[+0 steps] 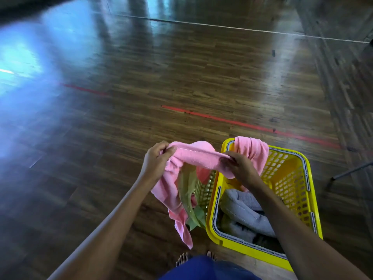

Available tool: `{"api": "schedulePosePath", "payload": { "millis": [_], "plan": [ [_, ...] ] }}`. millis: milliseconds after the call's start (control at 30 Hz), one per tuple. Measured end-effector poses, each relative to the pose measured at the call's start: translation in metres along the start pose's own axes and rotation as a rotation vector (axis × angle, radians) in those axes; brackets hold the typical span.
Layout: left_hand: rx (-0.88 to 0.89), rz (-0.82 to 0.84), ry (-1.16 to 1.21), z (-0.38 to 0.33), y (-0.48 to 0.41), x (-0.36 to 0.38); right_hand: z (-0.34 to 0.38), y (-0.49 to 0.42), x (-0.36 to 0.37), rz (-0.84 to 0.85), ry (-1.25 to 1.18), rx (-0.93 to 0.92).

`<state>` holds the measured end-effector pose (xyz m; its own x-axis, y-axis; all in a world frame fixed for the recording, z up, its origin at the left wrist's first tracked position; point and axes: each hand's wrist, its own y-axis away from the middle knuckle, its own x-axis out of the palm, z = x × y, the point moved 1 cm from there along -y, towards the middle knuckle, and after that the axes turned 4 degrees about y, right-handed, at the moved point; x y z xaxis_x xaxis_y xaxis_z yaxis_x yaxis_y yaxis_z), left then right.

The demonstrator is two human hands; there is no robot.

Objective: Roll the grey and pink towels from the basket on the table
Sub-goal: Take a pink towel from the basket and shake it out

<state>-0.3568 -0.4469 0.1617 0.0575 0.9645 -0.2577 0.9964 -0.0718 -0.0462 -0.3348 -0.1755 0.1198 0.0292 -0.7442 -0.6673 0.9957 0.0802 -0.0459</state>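
A pink towel [193,155] is stretched in the air between my two hands. My left hand [156,158] grips its left end, and my right hand [240,166] pinches it further right. The rest of the towel hangs down on the left, and its far end drapes over the back rim of the yellow basket [214,209]. A grey towel [245,211] lies bunched inside the basket, partly hidden by my right forearm. Something greenish [188,190] hangs behind the pink cloth beside the basket.
The basket stands on a dark wooden floor [141,77] with red tape lines [232,121] and a white line further off. A dark metal leg [351,170] reaches in at the right edge. My bare feet [184,257] are just below the basket. No table is in view.
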Motion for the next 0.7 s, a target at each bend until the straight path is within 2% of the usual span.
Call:
{"api": "schedulePosePath", "payload": {
  "millis": [100,233,467,567,700],
  "plan": [
    [-0.020,-0.120,0.021,0.006,-0.003,-0.025,0.018,-0.021,-0.004,-0.057,-0.009,-0.024],
    [-0.039,-0.302,0.078,0.005,-0.003,-0.073,0.044,-0.054,0.006,-0.023,0.021,-0.045],
    [-0.007,-0.519,0.102,-0.001,0.015,-0.142,0.117,-0.088,0.038,0.018,-0.017,-0.191],
    [0.003,-0.560,0.146,-0.001,0.024,-0.158,0.138,-0.092,0.047,0.021,-0.078,-0.172],
    [-0.005,-0.531,0.169,-0.005,0.030,-0.153,0.147,-0.075,0.045,-0.048,-0.105,-0.173]
  ]
}}
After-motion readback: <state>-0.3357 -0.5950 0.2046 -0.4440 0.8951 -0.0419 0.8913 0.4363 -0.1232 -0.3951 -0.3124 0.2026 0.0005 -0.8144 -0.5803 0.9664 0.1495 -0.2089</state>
